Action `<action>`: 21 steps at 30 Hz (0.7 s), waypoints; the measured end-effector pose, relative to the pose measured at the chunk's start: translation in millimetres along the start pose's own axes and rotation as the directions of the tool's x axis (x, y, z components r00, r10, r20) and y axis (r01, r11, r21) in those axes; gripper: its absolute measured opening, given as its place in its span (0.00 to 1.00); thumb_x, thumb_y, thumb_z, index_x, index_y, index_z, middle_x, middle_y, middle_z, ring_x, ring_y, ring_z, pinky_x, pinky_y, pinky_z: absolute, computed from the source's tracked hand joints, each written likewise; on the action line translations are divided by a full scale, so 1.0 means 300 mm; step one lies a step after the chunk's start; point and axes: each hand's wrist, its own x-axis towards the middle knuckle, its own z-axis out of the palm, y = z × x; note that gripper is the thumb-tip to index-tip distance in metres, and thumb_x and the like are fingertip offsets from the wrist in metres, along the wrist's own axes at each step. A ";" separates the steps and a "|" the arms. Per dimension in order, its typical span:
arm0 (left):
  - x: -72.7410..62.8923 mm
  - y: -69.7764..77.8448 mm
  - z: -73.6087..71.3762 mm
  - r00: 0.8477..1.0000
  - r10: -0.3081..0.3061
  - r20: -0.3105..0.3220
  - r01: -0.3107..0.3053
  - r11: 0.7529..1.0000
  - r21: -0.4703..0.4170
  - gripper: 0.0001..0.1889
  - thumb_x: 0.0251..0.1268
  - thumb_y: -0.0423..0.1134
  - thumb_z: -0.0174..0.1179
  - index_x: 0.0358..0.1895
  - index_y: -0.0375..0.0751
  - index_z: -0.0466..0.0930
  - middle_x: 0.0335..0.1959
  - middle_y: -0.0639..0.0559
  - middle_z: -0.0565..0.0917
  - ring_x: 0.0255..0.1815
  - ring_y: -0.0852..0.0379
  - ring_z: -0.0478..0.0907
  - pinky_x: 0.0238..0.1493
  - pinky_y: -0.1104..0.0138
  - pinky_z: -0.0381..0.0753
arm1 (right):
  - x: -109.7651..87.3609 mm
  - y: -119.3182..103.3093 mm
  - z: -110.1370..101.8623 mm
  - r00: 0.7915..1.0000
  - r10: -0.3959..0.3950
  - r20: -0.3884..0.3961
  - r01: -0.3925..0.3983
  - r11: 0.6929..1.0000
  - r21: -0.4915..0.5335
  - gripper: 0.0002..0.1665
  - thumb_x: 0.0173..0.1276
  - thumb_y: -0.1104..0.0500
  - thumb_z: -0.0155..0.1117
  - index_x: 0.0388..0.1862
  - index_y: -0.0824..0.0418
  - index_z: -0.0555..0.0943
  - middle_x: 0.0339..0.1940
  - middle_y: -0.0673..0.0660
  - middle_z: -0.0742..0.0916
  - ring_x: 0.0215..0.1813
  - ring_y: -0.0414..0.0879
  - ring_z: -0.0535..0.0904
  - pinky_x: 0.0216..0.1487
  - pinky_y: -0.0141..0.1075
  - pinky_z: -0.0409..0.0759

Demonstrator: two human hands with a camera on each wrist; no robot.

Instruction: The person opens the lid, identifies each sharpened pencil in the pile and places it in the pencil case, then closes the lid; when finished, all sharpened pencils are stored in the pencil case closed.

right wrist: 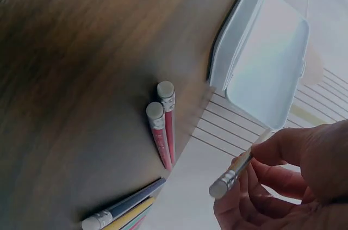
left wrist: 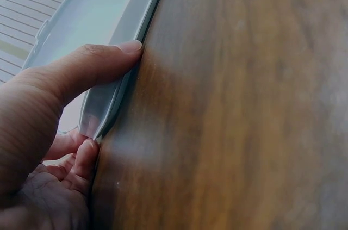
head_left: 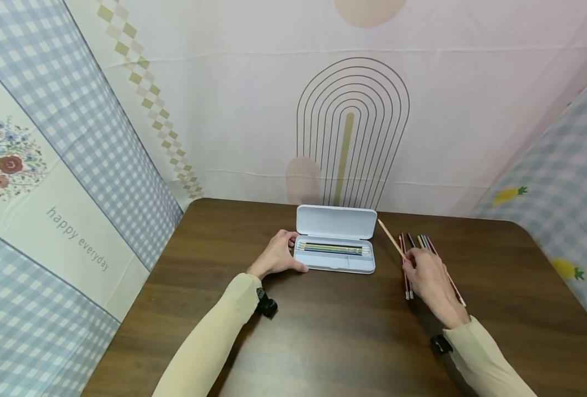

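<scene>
A pale blue pencil case lies with its lid raised. Several pencils rest side by side in its rear compartment. My left hand grips the case's left end; in the left wrist view the thumb presses the front rim while the fingers curl round the corner. My right hand pinches a light-wood pencil between thumb and fingers, eraser end towards the wrist camera. Its other end slants up towards the right side of the lid. Beneath that hand lie several loose pencils, partly hidden by it.
Two red pencils lie close together, and darker and yellow pencils lie apart from them. The brown wooden table meets a patterned cloth wall at its back. Checked cloth hangs at the right.
</scene>
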 end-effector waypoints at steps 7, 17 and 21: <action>0.001 0.000 -0.001 1.000 -0.001 0.002 0.001 1.000 0.001 0.49 0.43 0.45 0.89 0.73 0.35 0.77 0.61 0.43 0.78 0.60 0.50 0.76 0.67 0.57 0.79 | -0.006 -0.016 -0.004 1.000 -0.014 -0.014 0.015 1.000 0.004 0.06 0.71 0.68 0.64 0.41 0.71 0.86 0.32 0.63 0.87 0.32 0.54 0.79 0.32 0.43 0.74; 0.000 0.000 0.002 1.000 0.014 -0.004 -0.014 1.000 0.004 0.49 0.42 0.44 0.90 0.72 0.36 0.77 0.60 0.44 0.78 0.58 0.52 0.76 0.65 0.59 0.79 | 0.025 -0.057 0.039 0.972 -0.237 -0.007 0.237 0.972 0.009 0.05 0.71 0.72 0.68 0.43 0.72 0.88 0.38 0.64 0.87 0.39 0.55 0.80 0.41 0.49 0.81; -0.001 0.005 0.001 1.000 0.012 -0.003 -0.012 1.000 -0.002 0.49 0.42 0.44 0.90 0.72 0.35 0.77 0.60 0.43 0.78 0.58 0.51 0.76 0.66 0.59 0.79 | 0.060 -0.071 0.071 0.941 -0.339 0.015 0.340 0.940 -0.014 0.04 0.73 0.72 0.67 0.42 0.71 0.88 0.38 0.63 0.87 0.41 0.56 0.81 0.45 0.52 0.83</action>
